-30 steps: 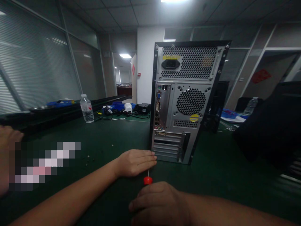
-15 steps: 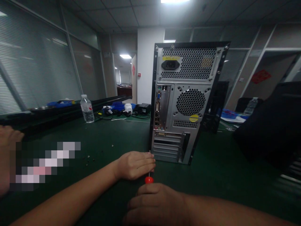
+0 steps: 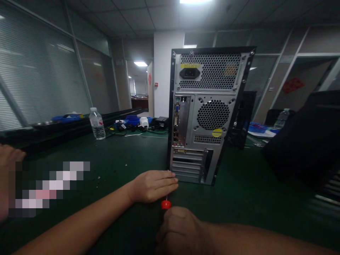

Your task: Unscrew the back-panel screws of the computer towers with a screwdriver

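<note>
My right grip [image 3: 182,228] is wrapped around the red-collared screwdriver [image 3: 166,204], and my left grip [image 3: 156,185] lies over its shaft [image 3: 166,198] by the bottom corner of the computer case [image 3: 209,122]; whether that one pinches, I can't tell. I'd keep the shaft straight and the pressure even. The case stands upright on the green bench [image 3: 143,156], with a bottle [image 3: 97,124] farther back, then a white pillar [image 3: 163,67].

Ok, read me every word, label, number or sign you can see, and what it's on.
No text is clear enough to quote.
Yellow label above power socket on computer case: too blurred.
Round yellow sticker on case: too small.
Red sign, right: too blurred.
Red mark on left bottle: too small.
</note>
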{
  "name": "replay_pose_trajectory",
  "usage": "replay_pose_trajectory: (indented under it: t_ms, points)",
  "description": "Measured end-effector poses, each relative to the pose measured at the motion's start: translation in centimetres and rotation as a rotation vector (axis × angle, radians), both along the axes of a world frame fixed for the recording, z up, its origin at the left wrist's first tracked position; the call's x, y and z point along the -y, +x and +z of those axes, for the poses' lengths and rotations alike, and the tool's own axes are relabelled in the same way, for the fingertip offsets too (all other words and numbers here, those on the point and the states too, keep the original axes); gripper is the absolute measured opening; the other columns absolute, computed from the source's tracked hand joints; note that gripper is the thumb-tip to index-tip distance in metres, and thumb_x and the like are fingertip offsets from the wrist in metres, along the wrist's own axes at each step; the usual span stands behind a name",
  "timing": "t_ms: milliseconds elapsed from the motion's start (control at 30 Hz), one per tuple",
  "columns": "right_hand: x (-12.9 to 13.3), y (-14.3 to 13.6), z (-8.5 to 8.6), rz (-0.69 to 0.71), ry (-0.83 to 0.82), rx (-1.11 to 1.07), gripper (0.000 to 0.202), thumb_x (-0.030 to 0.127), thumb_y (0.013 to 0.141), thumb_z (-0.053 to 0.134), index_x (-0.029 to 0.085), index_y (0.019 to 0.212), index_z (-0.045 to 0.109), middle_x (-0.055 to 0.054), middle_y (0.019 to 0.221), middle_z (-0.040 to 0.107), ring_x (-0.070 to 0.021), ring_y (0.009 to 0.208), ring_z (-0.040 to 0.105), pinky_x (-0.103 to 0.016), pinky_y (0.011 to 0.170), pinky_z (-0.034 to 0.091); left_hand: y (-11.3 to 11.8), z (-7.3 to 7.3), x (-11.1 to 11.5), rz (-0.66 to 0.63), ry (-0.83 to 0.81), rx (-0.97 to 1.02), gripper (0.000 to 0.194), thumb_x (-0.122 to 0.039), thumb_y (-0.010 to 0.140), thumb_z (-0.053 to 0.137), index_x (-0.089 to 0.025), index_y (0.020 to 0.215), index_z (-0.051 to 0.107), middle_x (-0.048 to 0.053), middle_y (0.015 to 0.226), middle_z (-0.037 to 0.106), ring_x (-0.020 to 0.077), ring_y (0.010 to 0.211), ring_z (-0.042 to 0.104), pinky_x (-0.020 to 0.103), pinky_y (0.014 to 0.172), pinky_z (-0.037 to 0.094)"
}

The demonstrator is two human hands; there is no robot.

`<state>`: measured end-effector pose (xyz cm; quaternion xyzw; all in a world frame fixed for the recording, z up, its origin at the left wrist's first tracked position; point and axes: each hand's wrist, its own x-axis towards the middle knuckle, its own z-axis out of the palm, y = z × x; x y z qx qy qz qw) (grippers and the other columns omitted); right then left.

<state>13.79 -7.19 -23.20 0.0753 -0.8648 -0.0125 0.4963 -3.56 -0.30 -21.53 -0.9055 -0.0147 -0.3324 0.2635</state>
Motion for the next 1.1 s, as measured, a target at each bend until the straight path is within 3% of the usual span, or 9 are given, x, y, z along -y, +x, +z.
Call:
replay_pose_trajectory:
  t_ms: [200, 367, 467, 567, 633, 767, 867, 967, 1100]
  points:
    - [-0.1, 0.0, -0.1, -0.117, 0.002, 0.011, 0.033, 0.038, 0.105, 0.039, 0.019, 0.079, 0.046, 0.004, 0.064, 0.052, -0.0108, 0.059, 0.045, -0.026, 0.06, 0.032, 0.4, -0.5, 0.2, 0.014, -0.129, 0.174, 0.01, -0.022, 0.088, 0.067, -0.012, 0.085, 0.065, 0.004, 0.084, 0.073, 0.0151, 0.09, 0.072, 0.034, 0.095, 0.061]
    - [-0.5, -0.1, 0.2, -0.078, 0.042, 0.066, 0.03, 0.038, 0.105, 0.039, 0.016, 0.091, 0.054, 0.003, 0.073, 0.057, -0.0076, 0.063, 0.051, -0.023, 0.069, 0.039, 0.2, -0.5, 0.1, -0.034, -0.086, 0.197, 0.009, -0.017, 0.085, 0.07, -0.01, 0.087, 0.065, 0.006, 0.085, 0.074, 0.016, 0.091, 0.073, 0.029, 0.092, 0.061]
    - [-0.7, 0.3, 0.9, -0.04, 0.087, 0.213, 0.03, 0.039, 0.105, 0.038, 0.015, 0.107, 0.057, 0.0, 0.091, 0.065, -0.0065, 0.086, 0.06, -0.022, 0.081, 0.042, 0.1, -0.2, 0.1, -0.042, -0.079, 0.189, 0.011, -0.015, 0.086, 0.069, -0.008, 0.093, 0.066, 0.009, 0.09, 0.076, 0.017, 0.093, 0.074, 0.028, 0.092, 0.061]
    - [-0.4, 0.8, 1.9, -0.054, 0.097, 0.408, 0.028, 0.039, 0.106, 0.037, 0.024, 0.123, 0.054, 0.001, 0.119, 0.064, -0.0074, 0.117, 0.055, -0.024, 0.096, 0.041, -0.1, 0.2, 0.2, -0.022, -0.049, 0.149, 0.014, -0.015, 0.087, 0.066, -0.006, 0.098, 0.066, 0.011, 0.092, 0.076, 0.0186, 0.096, 0.073, 0.028, 0.092, 0.061]
    - [-0.1, 0.9, 2.3, -0.065, 0.083, 0.443, 0.025, 0.039, 0.105, 0.042, 0.027, 0.123, 0.055, 0.003, 0.127, 0.061, -0.0074, 0.122, 0.052, -0.024, 0.099, 0.041, -0.3, 0.5, 0.4, -0.009, -0.006, 0.107, 0.015, -0.015, 0.088, 0.065, -0.005, 0.099, 0.067, 0.012, 0.094, 0.076, 0.02, 0.097, 0.073, 0.029, 0.091, 0.061]
    - [0.3, 0.5, 2.2, -0.104, 0.089, 0.28, 0.024, 0.034, 0.101, 0.054, 0.021, 0.121, 0.055, 0.002, 0.114, 0.068, -0.0054, 0.111, 0.058, -0.02, 0.092, 0.045, -0.8, 0.6, 0.4, 0.023, 0.052, 0.036, 0.021, -0.013, 0.092, 0.056, -0.004, 0.107, 0.067, 0.014, 0.102, 0.075, 0.0219, 0.1, 0.072, 0.03, 0.09, 0.062]
    - [0.3, 0.3, 1.8, -0.091, 0.07, 0.175, 0.024, 0.029, 0.106, 0.041, 0.013, 0.109, 0.059, -0.002, 0.095, 0.069, -0.0073, 0.09, 0.062, -0.02, 0.082, 0.047, -0.9, 0.2, 0.0, 0.0, 0.014, 0.011, 0.024, -0.016, 0.094, 0.052, -0.004, 0.109, 0.067, 0.014, 0.104, 0.074, 0.0225, 0.104, 0.071, 0.032, 0.092, 0.061]
    - [0.2, 0.1, 1.2, -0.056, 0.029, 0.026, 0.039, 0.032, 0.108, 0.028, 0.015, 0.089, 0.058, -0.001, 0.077, 0.064, -0.0088, 0.069, 0.057, -0.021, 0.067, 0.045, -0.7, -0.2, -0.4, -0.015, -0.032, 0.066, 0.021, -0.018, 0.09, 0.059, -0.005, 0.106, 0.067, 0.014, 0.104, 0.074, 0.0213, 0.105, 0.071, 0.032, 0.096, 0.06]
    - [0.2, -0.2, 0.8, -0.102, -0.027, -0.099, 0.036, 0.038, 0.104, 0.043, 0.019, 0.074, 0.044, 0.005, 0.061, 0.051, -0.0074, 0.057, 0.048, -0.023, 0.058, 0.036, -0.5, -0.2, -0.5, -0.003, -0.071, 0.143, 0.014, -0.019, 0.085, 0.07, -0.008, 0.093, 0.067, 0.011, 0.096, 0.074, 0.0204, 0.103, 0.071, 0.033, 0.096, 0.06]
